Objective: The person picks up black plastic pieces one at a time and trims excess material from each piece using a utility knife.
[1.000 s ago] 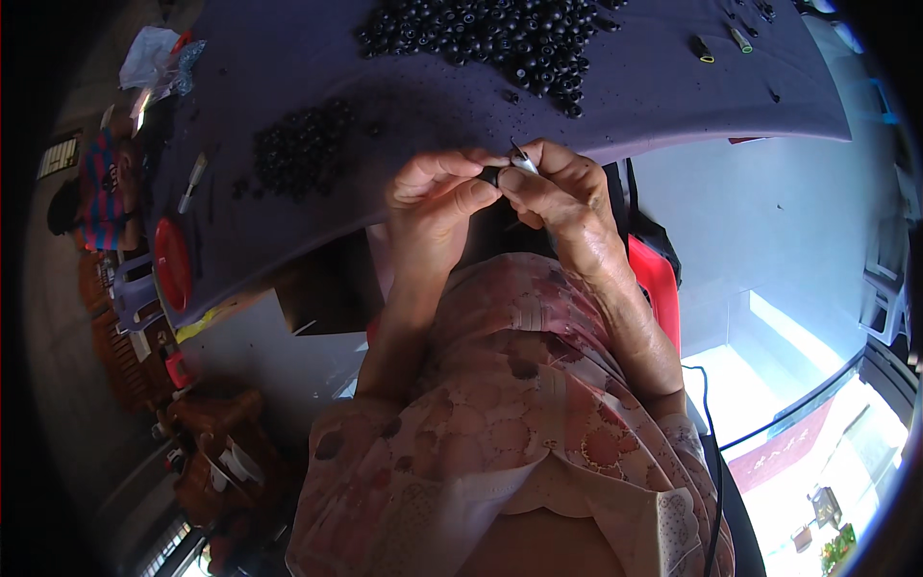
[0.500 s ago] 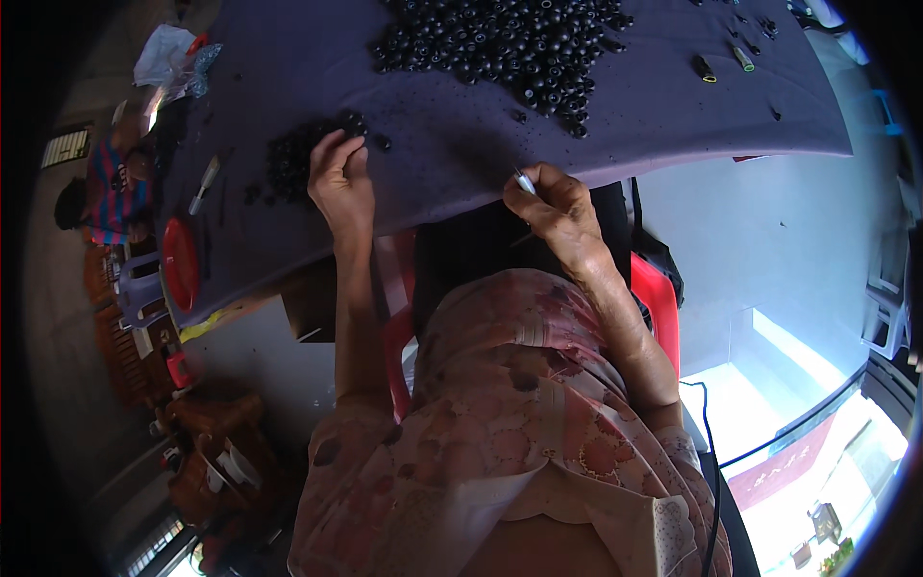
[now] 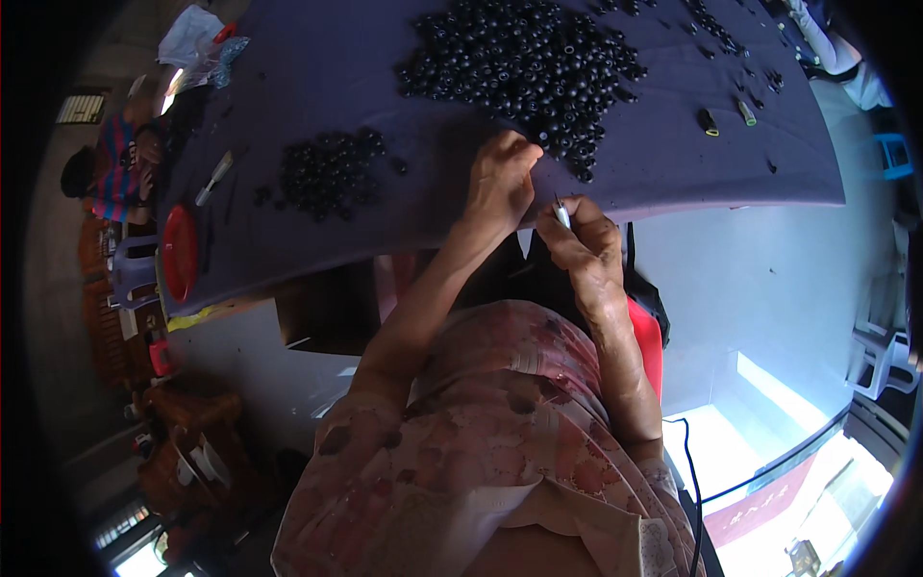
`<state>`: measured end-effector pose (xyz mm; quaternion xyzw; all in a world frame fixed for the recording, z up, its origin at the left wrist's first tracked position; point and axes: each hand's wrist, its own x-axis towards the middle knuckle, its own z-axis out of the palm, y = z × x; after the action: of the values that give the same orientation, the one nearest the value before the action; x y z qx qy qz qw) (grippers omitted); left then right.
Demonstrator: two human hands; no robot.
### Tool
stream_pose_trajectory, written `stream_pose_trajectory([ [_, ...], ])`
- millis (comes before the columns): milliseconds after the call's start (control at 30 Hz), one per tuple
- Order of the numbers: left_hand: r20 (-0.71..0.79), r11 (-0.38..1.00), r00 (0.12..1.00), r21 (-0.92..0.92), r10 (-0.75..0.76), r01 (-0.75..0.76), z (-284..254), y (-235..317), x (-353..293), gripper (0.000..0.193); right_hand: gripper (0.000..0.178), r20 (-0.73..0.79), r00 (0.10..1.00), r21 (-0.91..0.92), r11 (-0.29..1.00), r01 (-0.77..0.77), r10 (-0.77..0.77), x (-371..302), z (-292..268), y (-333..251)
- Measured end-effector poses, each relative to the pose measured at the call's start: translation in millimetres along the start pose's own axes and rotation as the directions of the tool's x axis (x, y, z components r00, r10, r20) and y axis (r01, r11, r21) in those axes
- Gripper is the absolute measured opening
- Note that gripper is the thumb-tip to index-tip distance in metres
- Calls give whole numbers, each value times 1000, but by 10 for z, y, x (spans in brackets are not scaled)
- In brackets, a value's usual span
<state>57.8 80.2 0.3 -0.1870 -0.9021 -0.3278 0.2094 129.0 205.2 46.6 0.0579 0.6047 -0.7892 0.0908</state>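
A large pile of small black round hollow pieces (image 3: 519, 58) lies on the purple tablecloth. At its near edge is my left hand (image 3: 500, 183), fingers drawn together beside a black piece (image 3: 544, 138). Whether anything is between those fingertips is hidden. My right hand (image 3: 591, 250), just beyond the table's near edge, pinches a slim white tool (image 3: 562, 216) with a thin pointed tip upward. Its lower part is covered by my fingers. A smaller heap of the same black pieces (image 3: 332, 173) sits to the left.
On the tablecloth's left side lie a white-handled tool (image 3: 215, 178), a red basin (image 3: 180, 252) and a clear plastic bag (image 3: 192, 38). Two small parts with yellow and green rims (image 3: 746, 113) are at the right. A person in striped clothes (image 3: 115, 168) is at the far left.
My left hand has moved right, from the smaller heap to the near edge of the large pile. My right hand still holds the white tool; the whole view has shifted slightly.
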Motion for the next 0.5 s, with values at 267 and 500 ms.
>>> stream_pose_trajectory([
  [267, -151, 974, 988, 225, 7, 27, -930, -729, 132, 12, 1, 9, 999, -45, 998, -45, 45, 17, 31, 38],
  [500, -233, 644, 971, 736, -51, 210, -2277, -2019, 547, 16, 1, 47, 997, -66, 996, -53, 56, 27, 56, 113],
])
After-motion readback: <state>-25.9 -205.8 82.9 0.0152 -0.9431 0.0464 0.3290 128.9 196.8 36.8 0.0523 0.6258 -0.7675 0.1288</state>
